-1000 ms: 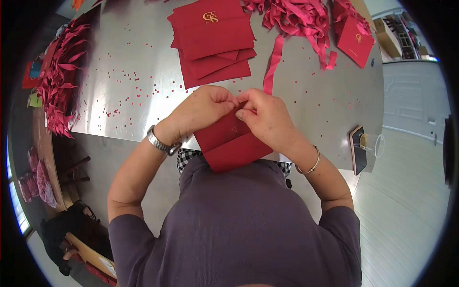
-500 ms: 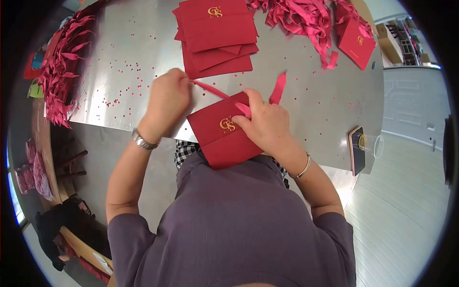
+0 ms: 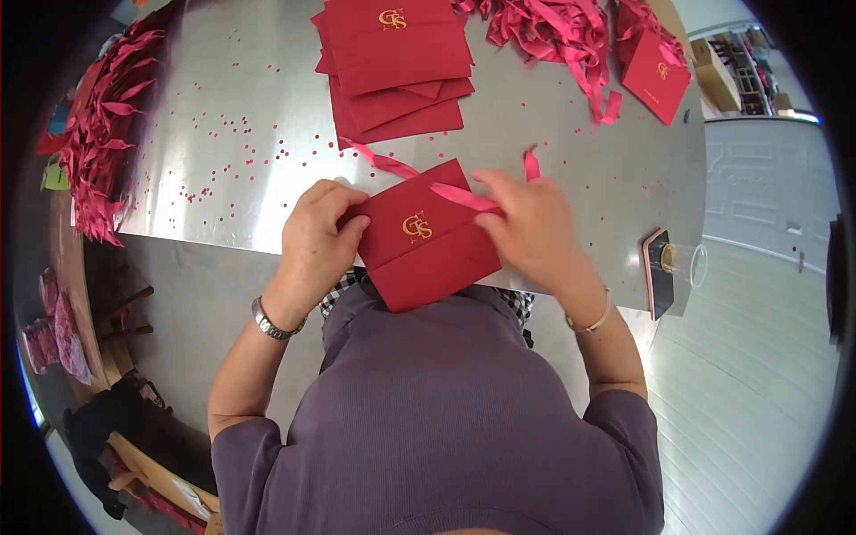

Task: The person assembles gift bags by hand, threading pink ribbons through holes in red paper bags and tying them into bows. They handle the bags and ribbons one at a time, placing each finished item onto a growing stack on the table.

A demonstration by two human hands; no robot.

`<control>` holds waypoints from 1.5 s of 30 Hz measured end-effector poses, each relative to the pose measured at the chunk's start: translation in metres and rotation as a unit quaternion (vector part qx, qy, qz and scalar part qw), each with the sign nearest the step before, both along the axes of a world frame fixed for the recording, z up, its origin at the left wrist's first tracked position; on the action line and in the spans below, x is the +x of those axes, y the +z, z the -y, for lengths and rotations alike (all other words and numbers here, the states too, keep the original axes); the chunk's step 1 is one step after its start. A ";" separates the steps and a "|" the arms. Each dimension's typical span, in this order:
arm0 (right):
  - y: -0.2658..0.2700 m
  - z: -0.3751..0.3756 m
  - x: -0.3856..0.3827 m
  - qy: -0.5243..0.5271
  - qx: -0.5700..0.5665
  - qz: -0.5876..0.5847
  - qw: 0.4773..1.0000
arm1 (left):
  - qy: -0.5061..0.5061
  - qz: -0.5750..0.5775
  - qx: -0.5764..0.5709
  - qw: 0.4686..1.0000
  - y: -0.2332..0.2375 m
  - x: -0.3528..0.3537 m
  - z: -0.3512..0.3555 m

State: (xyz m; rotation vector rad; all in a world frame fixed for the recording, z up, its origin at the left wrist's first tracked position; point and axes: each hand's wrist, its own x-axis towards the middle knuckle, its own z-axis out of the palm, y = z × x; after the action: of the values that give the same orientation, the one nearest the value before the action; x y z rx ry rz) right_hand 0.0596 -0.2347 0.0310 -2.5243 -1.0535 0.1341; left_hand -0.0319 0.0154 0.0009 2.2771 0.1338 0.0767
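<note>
A dark red folder (image 3: 432,259) with a gold monogram lies tilted at the table's front edge. My left hand (image 3: 323,230) pinches its left corner between thumb and fingers. A pink ribbon (image 3: 464,197) comes out at the folder's upper part; one end stretches up and left, loose on the table. At the folder's right side my right hand (image 3: 535,227) has thumb and fingers closed around the ribbon, whose other end sticks up behind the hand. Beyond the folder is a stack of similar red folders (image 3: 397,53).
Pink ribbons (image 3: 557,40) heap at the back, beside another red folder (image 3: 657,80). Ribboned pieces (image 3: 102,134) pile at the left. A phone (image 3: 658,275) and a clear cup (image 3: 687,263) are at the right edge. Red dots litter the metal table (image 3: 205,218).
My left hand has let go of the ribbon's left end and come down to the folder's corner. My right hand has shifted right, off the folder's top, drawing the ribbon across.
</note>
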 end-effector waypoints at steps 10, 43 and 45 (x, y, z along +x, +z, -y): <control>0.039 0.100 -0.016 -0.136 0.250 -0.471 0.835 | 0.023 -0.092 -0.037 0.995 0.010 0.009 -0.003; -0.020 0.027 -0.018 0.093 0.135 0.034 0.986 | -0.012 0.060 0.046 0.997 0.000 0.005 -0.012; -0.013 0.012 -0.022 0.094 0.170 0.013 0.981 | -0.034 -0.021 -0.058 0.998 0.008 0.007 -0.014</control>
State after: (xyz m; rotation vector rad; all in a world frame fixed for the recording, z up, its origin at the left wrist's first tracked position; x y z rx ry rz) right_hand 0.0373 -0.2472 0.0177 -2.1261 -1.2115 -0.0259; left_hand -0.0248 0.0295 0.0089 2.1668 0.0813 -0.0142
